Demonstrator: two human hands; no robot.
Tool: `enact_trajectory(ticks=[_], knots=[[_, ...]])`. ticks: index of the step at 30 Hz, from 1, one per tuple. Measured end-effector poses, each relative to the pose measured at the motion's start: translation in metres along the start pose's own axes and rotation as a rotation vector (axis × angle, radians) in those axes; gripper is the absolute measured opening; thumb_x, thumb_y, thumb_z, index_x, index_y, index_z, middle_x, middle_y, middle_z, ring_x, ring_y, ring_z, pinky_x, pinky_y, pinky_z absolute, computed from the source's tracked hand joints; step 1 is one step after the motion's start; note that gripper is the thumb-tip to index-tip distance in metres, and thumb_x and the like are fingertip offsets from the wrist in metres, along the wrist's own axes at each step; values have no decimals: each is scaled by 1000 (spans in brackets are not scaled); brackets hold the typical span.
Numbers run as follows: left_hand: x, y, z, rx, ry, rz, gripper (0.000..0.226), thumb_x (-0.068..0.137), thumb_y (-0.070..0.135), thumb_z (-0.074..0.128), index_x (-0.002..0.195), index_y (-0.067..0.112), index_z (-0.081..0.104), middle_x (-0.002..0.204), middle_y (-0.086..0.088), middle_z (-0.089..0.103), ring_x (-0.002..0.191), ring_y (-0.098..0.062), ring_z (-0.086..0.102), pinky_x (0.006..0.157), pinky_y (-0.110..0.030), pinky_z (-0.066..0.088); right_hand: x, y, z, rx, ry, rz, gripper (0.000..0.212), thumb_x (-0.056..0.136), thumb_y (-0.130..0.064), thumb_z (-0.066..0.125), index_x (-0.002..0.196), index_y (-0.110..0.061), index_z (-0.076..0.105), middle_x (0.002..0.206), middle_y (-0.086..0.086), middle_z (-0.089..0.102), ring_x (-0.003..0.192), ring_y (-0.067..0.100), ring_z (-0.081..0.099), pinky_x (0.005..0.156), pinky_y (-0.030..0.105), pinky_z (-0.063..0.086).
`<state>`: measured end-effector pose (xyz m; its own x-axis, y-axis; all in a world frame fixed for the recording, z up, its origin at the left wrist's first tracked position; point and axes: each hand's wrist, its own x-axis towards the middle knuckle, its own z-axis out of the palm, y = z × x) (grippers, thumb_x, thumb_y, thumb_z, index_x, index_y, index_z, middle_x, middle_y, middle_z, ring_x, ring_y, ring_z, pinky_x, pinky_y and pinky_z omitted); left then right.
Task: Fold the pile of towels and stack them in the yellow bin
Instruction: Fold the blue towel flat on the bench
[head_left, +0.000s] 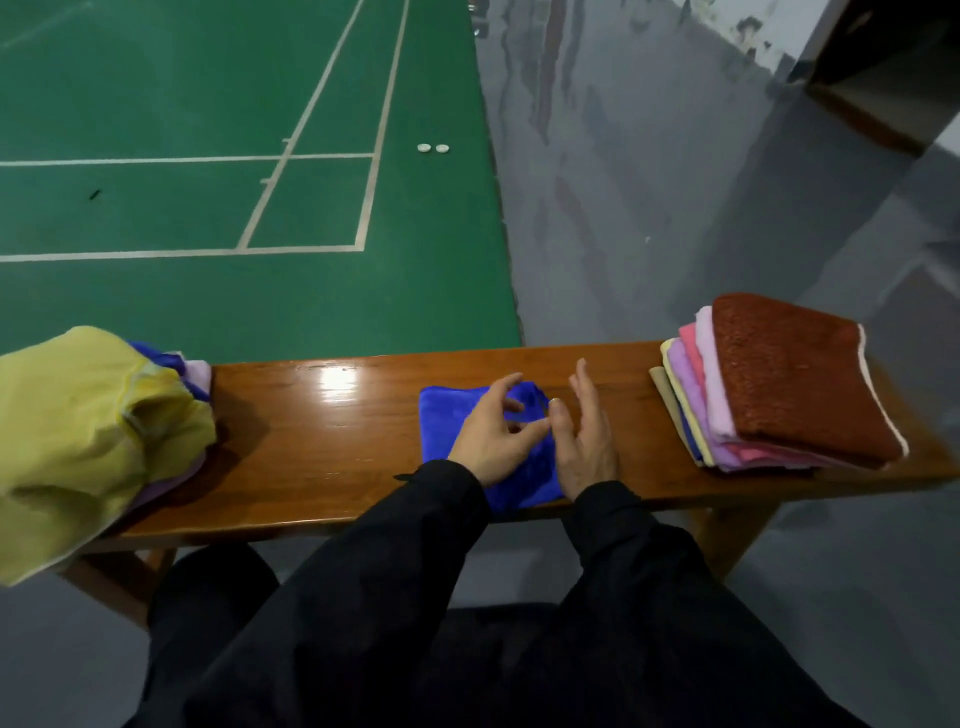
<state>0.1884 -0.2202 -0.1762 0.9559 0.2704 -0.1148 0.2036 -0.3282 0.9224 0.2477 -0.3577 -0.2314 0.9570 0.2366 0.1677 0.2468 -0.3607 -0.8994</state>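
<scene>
A blue towel (441, 421) lies folded on the wooden bench (322, 441), in the middle. My left hand (496, 439) hovers over it with fingers loosely curled, holding nothing that I can see. My right hand (587, 436) rests beside it on the towel's right edge, fingers straight. At the bench's left end sits a loose pile of unfolded towels (88, 436), a yellow one on top with blue and lilac ones under it. A stack of folded towels (779, 384), brown on top, stands at the right end. No yellow bin is in view.
Beyond the bench lies a green court floor (208, 156) with white lines and two small white discs (432, 148). Grey floor lies to the right. My dark-clothed legs are under the bench's near edge.
</scene>
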Motion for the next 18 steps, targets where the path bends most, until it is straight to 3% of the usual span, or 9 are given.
enact_trajectory(ticks=[2,5,7,11,13,16,18], knots=[[-9,-6,5,-55,-12,34,46,94,21,70,137,22,53,113,1,65,94,-6,66,86,-24,53,0,1,-2,29,17,23,76,94,-68,38,161,-35,25,159,-1,42,143,11,42,117,38,37],[-31,-33,-7,71,316,63,24,94,15,67,118,16,65,109,0,66,98,-11,64,86,-25,51,1,4,0,-18,-2,31,68,93,-61,47,154,-30,42,152,-4,51,136,12,51,113,40,43],[-43,-52,-21,202,448,-22,28,93,18,67,120,15,64,119,-4,60,109,-19,58,97,-36,49,2,3,1,-99,-47,15,57,92,-53,58,141,-25,57,140,-5,59,124,11,58,106,40,50],[-56,-61,-32,201,381,-144,50,90,25,69,136,14,53,133,-7,50,116,-21,58,104,-41,48,1,-2,2,-282,-139,8,36,93,-36,71,125,-21,66,129,-3,60,118,13,56,103,33,48],[-50,-59,-33,101,401,-191,63,86,27,74,142,14,48,134,-5,51,115,-20,60,103,-40,50,-5,0,4,-405,-150,-18,36,92,-35,71,125,-21,65,128,-3,57,118,16,53,102,31,46],[-32,-60,-30,-256,399,-390,91,66,40,86,143,13,44,127,-3,65,110,-21,66,98,-46,55,-13,5,8,-440,-154,-49,35,95,-29,68,129,-19,64,131,-2,58,122,17,51,105,31,45],[-21,-61,-25,-419,369,-475,84,55,38,90,127,11,58,115,-8,72,101,-26,72,90,-50,59,-13,8,7,-430,-151,-66,32,97,-23,65,128,-17,64,131,0,61,122,18,54,106,32,45]])
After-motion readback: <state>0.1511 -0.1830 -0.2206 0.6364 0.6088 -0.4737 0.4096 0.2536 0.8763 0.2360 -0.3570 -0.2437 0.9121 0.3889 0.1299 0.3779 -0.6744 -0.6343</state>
